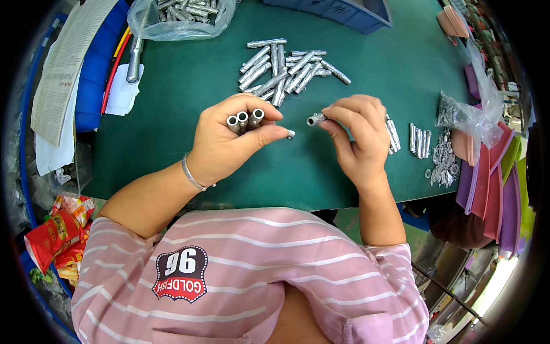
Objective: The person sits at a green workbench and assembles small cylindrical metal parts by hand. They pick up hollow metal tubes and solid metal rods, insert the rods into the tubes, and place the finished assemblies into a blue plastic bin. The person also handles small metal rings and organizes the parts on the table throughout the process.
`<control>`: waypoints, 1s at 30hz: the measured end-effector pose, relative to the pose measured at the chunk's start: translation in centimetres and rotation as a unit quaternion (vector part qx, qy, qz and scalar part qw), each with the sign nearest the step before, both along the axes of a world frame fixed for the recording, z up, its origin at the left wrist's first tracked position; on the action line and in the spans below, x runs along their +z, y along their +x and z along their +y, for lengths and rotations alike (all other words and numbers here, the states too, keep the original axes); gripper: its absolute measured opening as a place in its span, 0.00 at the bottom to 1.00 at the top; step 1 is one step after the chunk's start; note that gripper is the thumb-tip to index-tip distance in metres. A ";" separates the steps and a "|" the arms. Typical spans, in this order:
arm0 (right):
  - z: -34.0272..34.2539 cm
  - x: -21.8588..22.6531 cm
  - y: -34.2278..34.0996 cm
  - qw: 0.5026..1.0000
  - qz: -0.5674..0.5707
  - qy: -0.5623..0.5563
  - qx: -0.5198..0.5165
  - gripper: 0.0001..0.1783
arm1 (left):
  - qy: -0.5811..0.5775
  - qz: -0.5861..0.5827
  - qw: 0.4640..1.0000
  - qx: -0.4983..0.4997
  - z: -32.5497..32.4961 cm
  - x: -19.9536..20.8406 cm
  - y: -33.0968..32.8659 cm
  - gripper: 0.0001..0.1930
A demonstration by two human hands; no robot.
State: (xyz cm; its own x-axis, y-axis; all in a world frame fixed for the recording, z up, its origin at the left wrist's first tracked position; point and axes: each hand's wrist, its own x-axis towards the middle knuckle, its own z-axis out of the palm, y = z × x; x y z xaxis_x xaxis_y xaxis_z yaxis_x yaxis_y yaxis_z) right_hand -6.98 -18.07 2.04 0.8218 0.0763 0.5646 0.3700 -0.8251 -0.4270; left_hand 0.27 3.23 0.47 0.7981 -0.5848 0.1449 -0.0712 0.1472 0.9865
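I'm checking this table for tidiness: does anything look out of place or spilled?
Small metal parts lie loose in a heap near the right edge of the green table, beside neatly lined-up tubes. The contrast looks untidy, possibly deliberate.

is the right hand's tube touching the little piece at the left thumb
Apart. The head view shows green tabletop between the tube in the right hand and the little piece at the left hand's thumb.

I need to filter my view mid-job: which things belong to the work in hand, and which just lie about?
Likely part of the job:
Left hand: three metal tubes, small metal piece
Right hand: another tube
Tube pile

Apparently lying about:
Printed sheet
Red packets
White paper
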 end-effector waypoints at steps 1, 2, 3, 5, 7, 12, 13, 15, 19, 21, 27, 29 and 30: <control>0.6 0.4 0.0 0.999 -0.036 -0.033 0.000 0.13 | -0.008 0.027 0.999 -0.021 0.1 -0.1 0.0 0.12; 1.0 0.7 0.1 0.995 -0.072 -0.065 -0.001 0.14 | -0.012 0.056 0.998 -0.032 0.1 0.1 -0.1 0.13; 1.3 0.7 0.3 0.993 -0.093 -0.070 0.013 0.15 | -0.017 0.084 0.995 -0.044 0.0 0.4 -0.2 0.13; 2.0 0.0 0.3 0.994 -0.091 -0.047 0.030 0.15 | -0.030 0.121 0.990 -0.057 0.0 0.5 -0.4 0.14; 2.5 -0.3 0.2 0.994 -0.090 -0.035 0.043 0.16 | 0.023 0.026 0.998 -0.045 0.1 0.0 -0.1 0.13; 3.3 -0.6 0.0 0.996 -0.047 0.068 0.028 0.18 | 0.028 -0.019 0.999 -0.001 0.0 0.1 0.0 0.07; 3.2 -0.2 0.0 0.998 -0.031 0.050 0.021 0.17 | 0.032 -0.049 0.998 0.003 -0.1 0.0 0.1 0.07; 2.9 -0.1 0.0 0.999 -0.032 0.007 0.027 0.16 | 0.035 -0.109 0.993 0.001 -0.3 -0.3 0.3 0.07; 1.6 0.1 -0.6 0.995 0.011 0.097 0.011 0.12 | -0.015 -0.034 0.999 -0.009 -0.1 -0.4 0.2 0.07; -0.6 1.0 -1.5 0.985 0.054 0.152 -0.058 0.09 | 0.017 -0.003 0.999 0.027 0.2 0.3 0.1 0.06; -9.7 2.4 -5.2 0.902 0.174 0.295 -0.263 0.09 | 0.006 0.015 0.999 0.033 0.0 -0.6 0.2 0.05; -10.0 1.9 -6.0 0.903 0.149 0.327 -0.237 0.09 | 0.010 0.019 0.999 0.030 0.0 -0.7 0.2 0.05; -10.0 1.6 -6.4 0.903 0.136 0.343 -0.222 0.09 | 0.012 0.021 0.999 0.030 0.0 -0.8 0.2 0.05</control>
